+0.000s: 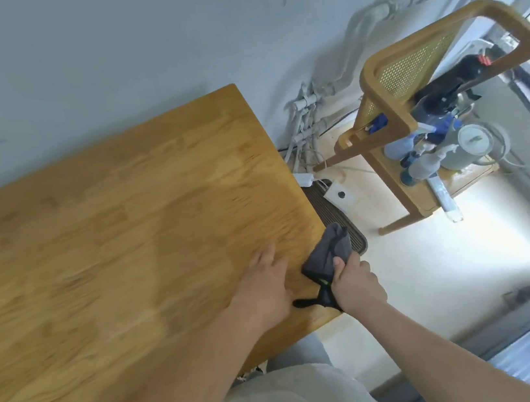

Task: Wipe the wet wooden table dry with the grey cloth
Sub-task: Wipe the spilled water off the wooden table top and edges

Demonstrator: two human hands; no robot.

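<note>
Wooden table [109, 239], filling the left and centre of the frame, against a pale wall. Left hand [267, 289]: flat, fingers spread, palm down near the table's right edge, holding nothing. Right hand [357, 285]: fisted around the grey cloth [327, 256], bunched at that edge, lower centre-right.

Count: 1 wooden table [106, 223], 1 grey cloth [327, 255], 2 hands – left hand [266, 291], right hand [357, 285]. 1 rattan-backed chair [386, 81] loaded with clutter, item count unclear. 1 white power strip [339, 195] on floor.
</note>
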